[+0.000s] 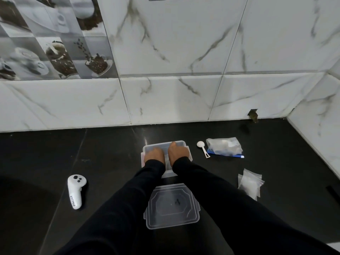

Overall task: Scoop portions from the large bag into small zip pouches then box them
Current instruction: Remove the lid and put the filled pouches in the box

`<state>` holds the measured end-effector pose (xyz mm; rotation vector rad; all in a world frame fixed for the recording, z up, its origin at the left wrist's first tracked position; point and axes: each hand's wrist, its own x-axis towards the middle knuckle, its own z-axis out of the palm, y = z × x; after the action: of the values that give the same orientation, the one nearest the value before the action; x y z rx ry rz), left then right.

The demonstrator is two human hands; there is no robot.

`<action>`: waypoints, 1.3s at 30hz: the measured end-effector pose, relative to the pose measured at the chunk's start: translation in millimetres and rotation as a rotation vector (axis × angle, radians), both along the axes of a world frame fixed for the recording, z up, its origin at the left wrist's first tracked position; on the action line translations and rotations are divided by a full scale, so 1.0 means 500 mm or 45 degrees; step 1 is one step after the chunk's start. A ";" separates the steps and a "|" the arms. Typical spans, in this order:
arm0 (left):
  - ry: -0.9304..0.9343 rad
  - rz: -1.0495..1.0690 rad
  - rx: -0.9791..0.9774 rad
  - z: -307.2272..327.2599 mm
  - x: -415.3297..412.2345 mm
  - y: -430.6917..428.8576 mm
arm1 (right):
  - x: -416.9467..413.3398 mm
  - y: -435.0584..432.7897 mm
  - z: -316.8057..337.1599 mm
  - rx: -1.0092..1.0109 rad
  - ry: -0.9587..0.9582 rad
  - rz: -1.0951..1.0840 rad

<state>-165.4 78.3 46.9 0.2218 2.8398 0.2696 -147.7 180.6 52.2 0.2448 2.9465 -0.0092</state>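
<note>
Nearest to me, my two black sleeves [147, 199] run forward over the dark counter [110, 153]. Between my forearms lies the clear lid [172, 207], flat on the counter and just near of the box. To the near left, well apart from everything else, a white handheld controller [75, 190] lies on its side. To the right, level with the lid, sits a loose stack of small zip pouches [250, 183]. Farther on, in the middle, stands the clear plastic box [166, 143], open at the top, and both my hands are down inside it: my left hand [154, 155] on the left half, my right hand [177, 153] just beside it, reaching up to the far rim. My fingertips are blurred behind the cloudy far wall, so I cannot tell how far they curl or whether they hold anything. Right of the box a white scoop [202, 147] lies bowl-end far, and just beyond it to the right the large bag [223, 146] lies flat, its blue zip edge toward me. Behind it all rises the marbled white tile wall [165, 100].
</note>
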 end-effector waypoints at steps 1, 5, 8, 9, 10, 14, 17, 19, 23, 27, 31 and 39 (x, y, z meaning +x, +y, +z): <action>0.023 -0.025 -0.021 0.004 0.003 0.005 | -0.001 0.003 -0.002 0.018 -0.005 -0.005; 0.148 -0.112 -0.115 0.034 0.002 0.015 | 0.012 0.010 0.008 -0.084 0.059 -0.018; 0.260 -0.122 -0.091 0.062 0.009 0.029 | 0.034 0.025 0.025 -0.262 0.219 -0.097; 0.285 -0.115 -0.028 0.070 0.014 0.039 | 0.047 0.036 0.031 -0.315 0.283 -0.114; 0.320 -0.110 0.033 0.079 0.021 0.047 | 0.065 0.048 0.042 -0.367 0.332 -0.137; 0.389 -0.131 0.301 0.096 0.062 0.099 | 0.185 0.165 0.050 -0.714 0.626 -0.488; 0.264 -0.256 0.634 0.081 0.101 0.150 | 0.296 0.285 0.008 -0.879 0.915 -0.917; 0.052 -0.340 0.804 0.058 0.129 0.192 | 0.357 0.363 -0.018 -0.841 0.960 -1.135; -0.404 -0.421 0.866 -0.004 0.168 0.263 | 0.406 0.488 -0.073 -0.749 0.522 -1.299; -0.610 -0.459 0.811 -0.053 0.193 0.317 | 0.406 0.517 -0.095 -0.807 0.267 -1.214; -0.704 -0.381 0.894 -0.075 0.205 0.358 | 0.405 0.502 -0.085 -0.881 0.321 -1.245; -0.928 -0.363 1.134 -0.064 0.202 0.395 | 0.435 0.493 -0.046 -1.294 0.461 -0.898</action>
<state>-64.3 275.8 15.1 0.5536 1.7874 1.2393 69.8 427.2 29.3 1.1332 2.5422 -1.6835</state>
